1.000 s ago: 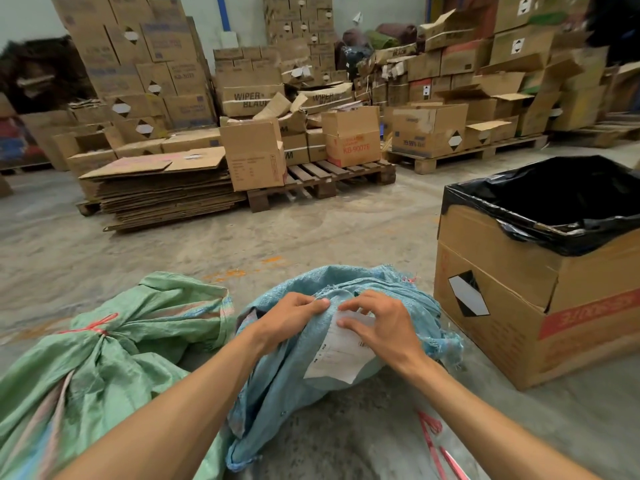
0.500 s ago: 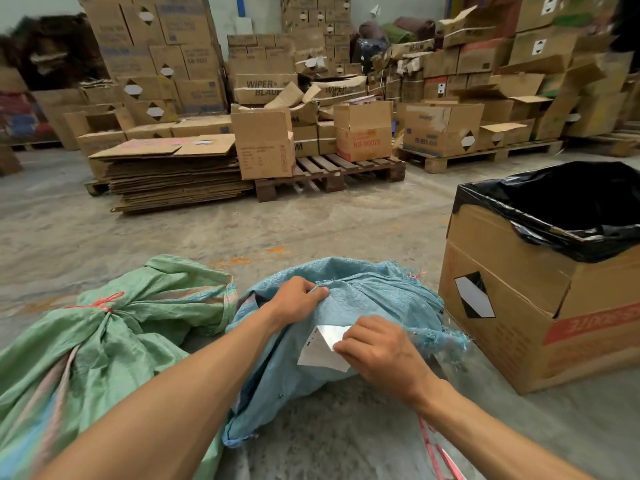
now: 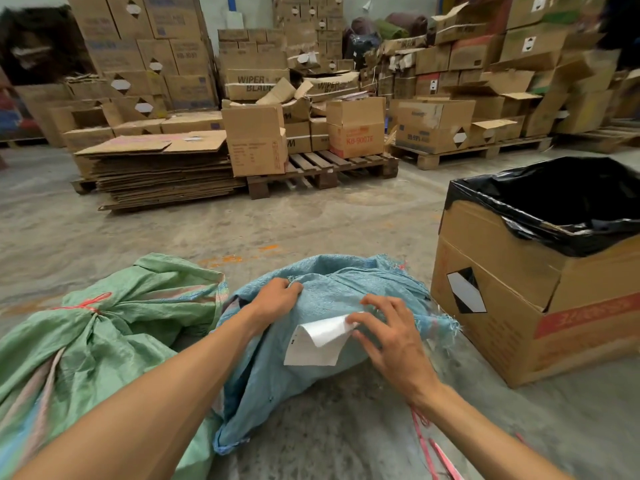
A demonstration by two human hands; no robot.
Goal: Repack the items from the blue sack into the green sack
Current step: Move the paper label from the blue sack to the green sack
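Two woven sacks on the concrete floor (image 3: 311, 216), two bare hands on the blue one.

One blue sack (image 3: 332, 344) lies on the floor in front of the person, its long axis running from the near left up toward the far right, its frayed open end (image 3: 446, 323) pointing at the one cardboard box (image 3: 512, 306) lined with a black bag (image 3: 554, 202). One green sack (image 3: 104, 341) lies just to its left, touching it, neck tied with red string (image 3: 83, 304). The left hand (image 3: 277, 297) has its fingers curled into the blue fabric near the top, gripping a fold. The right hand (image 3: 388, 334) is spread, fingers mostly straight, fingertips on the curled upper edge of the one white label (image 3: 318, 344) stuck to the sack; whether it pinches the label I cannot tell. Stacked cartons (image 3: 252, 140) on pallets (image 3: 329, 168) fill the far side.
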